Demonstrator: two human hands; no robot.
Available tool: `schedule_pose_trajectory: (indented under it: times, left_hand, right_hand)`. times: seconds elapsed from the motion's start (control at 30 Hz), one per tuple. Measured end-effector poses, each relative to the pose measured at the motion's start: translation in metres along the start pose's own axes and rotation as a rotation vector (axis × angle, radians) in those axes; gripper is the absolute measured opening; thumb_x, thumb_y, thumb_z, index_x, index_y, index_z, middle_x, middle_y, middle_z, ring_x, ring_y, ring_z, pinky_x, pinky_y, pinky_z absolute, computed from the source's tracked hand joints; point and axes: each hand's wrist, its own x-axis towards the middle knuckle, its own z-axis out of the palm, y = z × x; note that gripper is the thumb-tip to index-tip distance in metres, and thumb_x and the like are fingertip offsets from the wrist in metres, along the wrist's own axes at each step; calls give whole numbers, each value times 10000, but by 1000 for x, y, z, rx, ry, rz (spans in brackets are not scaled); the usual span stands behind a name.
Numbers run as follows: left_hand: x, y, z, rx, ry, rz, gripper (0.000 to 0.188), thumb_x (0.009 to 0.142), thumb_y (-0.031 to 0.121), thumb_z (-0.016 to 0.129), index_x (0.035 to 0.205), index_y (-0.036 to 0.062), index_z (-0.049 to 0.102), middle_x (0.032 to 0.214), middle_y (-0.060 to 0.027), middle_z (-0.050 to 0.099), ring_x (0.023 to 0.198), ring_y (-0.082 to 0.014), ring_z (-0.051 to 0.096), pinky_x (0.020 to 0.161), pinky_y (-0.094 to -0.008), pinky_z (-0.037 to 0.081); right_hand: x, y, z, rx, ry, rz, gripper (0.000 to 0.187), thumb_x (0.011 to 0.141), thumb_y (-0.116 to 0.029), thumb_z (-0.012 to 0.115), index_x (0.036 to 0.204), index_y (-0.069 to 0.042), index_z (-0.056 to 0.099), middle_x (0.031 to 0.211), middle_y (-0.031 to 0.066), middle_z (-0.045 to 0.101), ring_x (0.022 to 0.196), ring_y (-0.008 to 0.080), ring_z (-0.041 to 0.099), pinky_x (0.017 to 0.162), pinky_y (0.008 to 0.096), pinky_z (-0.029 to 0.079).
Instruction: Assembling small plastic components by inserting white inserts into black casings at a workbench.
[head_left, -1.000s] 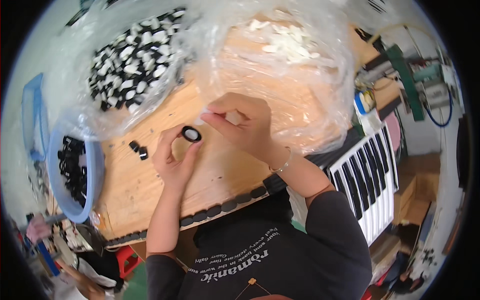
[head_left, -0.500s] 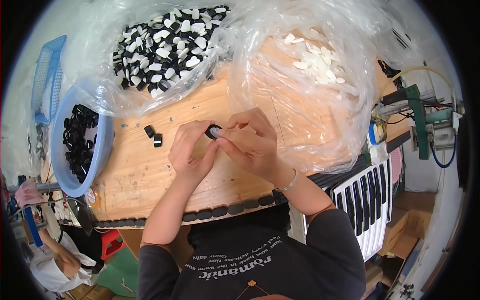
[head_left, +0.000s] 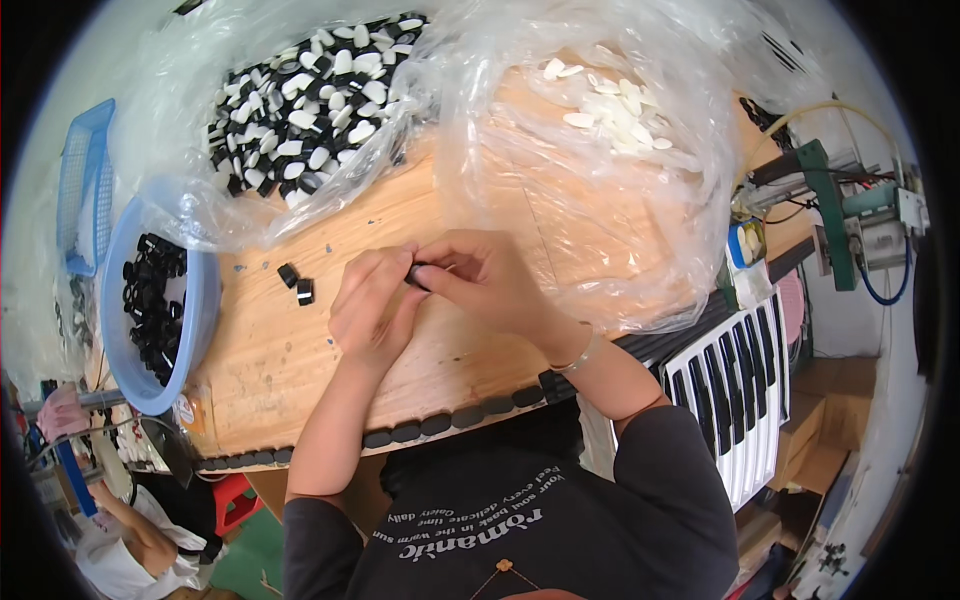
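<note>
Fingers of both hands pinch 1 small black cap between them (mostly hidden) above the wooden table

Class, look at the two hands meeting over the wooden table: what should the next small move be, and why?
Probably press the two pieces fully together. Both the left hand and right hand pinch one small black part between their fingertips, above the table, so the joining looks unfinished. Whether the piece is already seated is hidden by the fingers.
</note>
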Motion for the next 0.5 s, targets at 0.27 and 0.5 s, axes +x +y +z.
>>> schedule_pose_trajectory:
  times: [0.27, 0.5]
  left_hand:
    - [-4, -6, 1, -69, 0, -1, 422, 643, -75, 776, 1040, -58, 633, 946, -203, 658, 824, -304, 649, 701, -347, 543]
    - [-3, -7, 1, -111, -40, 69, 415, 655, -86, 762, 1047, -55, 630, 924, -206, 647, 797, -294, 645, 662, -329, 534]
  right_hand:
    - [8, 9, -11, 175, -80, 45, 17, 849, 39, 629, 860, 36, 616, 882, 74, 663, 809, 87, 623, 742, 234, 522]
    - [12, 10, -13, 227, -119, 48, 108, 792, 66, 673, 743, 21, 588, 852, 89, 670, 795, 111, 635, 735, 236, 530]
